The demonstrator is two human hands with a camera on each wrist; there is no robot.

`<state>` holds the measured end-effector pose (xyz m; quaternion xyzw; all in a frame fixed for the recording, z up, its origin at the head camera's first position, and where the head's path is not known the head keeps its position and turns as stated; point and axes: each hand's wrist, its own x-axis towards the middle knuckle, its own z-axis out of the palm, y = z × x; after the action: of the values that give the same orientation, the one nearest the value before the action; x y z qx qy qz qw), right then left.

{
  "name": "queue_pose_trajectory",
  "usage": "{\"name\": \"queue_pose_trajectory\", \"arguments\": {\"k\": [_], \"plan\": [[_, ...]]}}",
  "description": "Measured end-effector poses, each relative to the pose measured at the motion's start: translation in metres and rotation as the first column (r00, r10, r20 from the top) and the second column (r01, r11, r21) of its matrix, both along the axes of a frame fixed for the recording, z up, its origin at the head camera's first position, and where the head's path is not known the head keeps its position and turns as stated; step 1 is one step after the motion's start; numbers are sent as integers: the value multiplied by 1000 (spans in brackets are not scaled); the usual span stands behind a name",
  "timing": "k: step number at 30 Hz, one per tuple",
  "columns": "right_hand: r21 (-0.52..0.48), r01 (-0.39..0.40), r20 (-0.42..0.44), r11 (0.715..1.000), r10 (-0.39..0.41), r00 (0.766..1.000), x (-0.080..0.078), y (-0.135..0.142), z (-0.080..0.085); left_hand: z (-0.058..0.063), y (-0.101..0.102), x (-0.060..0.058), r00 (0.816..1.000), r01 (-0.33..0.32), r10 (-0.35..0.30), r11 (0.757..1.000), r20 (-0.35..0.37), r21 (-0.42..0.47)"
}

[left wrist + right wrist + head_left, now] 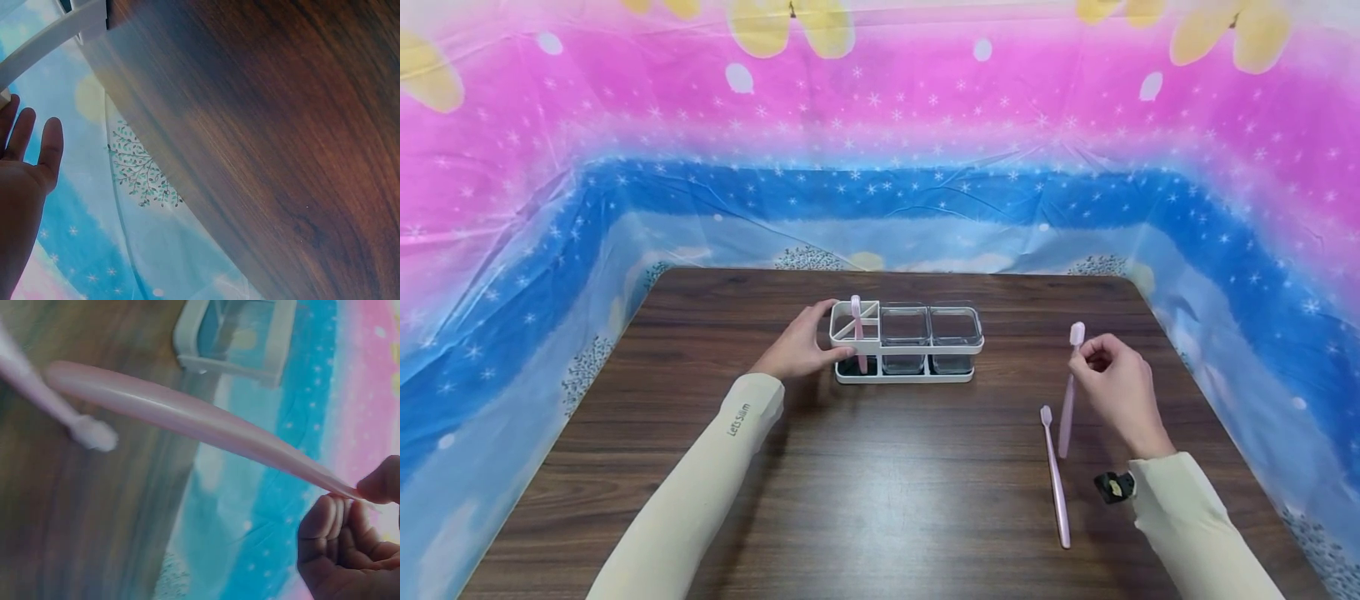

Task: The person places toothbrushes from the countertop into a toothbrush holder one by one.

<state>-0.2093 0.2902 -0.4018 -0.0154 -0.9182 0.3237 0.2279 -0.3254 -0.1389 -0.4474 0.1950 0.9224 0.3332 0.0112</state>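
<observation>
At the back middle of the table stands a white toothbrush holder with a divided section at its left and two clear cups. My left hand holds its left end, the thumb in front and the fingers at the back. Inside the divided section a pink toothbrush stands upright, head up. Over the right side, my right hand pinches a second pink toothbrush just below its head, and the handle hangs down. A third pink toothbrush lies on the table, left of that hand.
The dark wood-grain table reaches back to a pink and blue patterned cloth that hangs round its far and side edges. A black device is on the right wrist. The clear cups sit in the holder's middle and right places.
</observation>
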Motion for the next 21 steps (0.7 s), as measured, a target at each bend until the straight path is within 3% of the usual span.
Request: {"name": "queue_pose_trajectory", "arguments": {"k": [5, 10, 15, 21], "plan": [[-57, -60, -105, 997, 54, 993, -9, -18, 14, 0, -1, 1, 1000, -1, 1, 1000, 14, 7], [-103, -150, -198, 983, 128, 972, -17, -34, 25, 1, 1, 2, 1000, -3, 3, 1000, 19, 8], [-167, -255, -269, 952, 204, 941, -23, -51, 32, 2, 0, 2, 1000, -14, 14, 1000, 18, 4], [-225, -323, -312, 919, 246, 918, -27, -79, 45, 2, 0, 1, 1000, -14, 14, 1000, 21, -7]]}}
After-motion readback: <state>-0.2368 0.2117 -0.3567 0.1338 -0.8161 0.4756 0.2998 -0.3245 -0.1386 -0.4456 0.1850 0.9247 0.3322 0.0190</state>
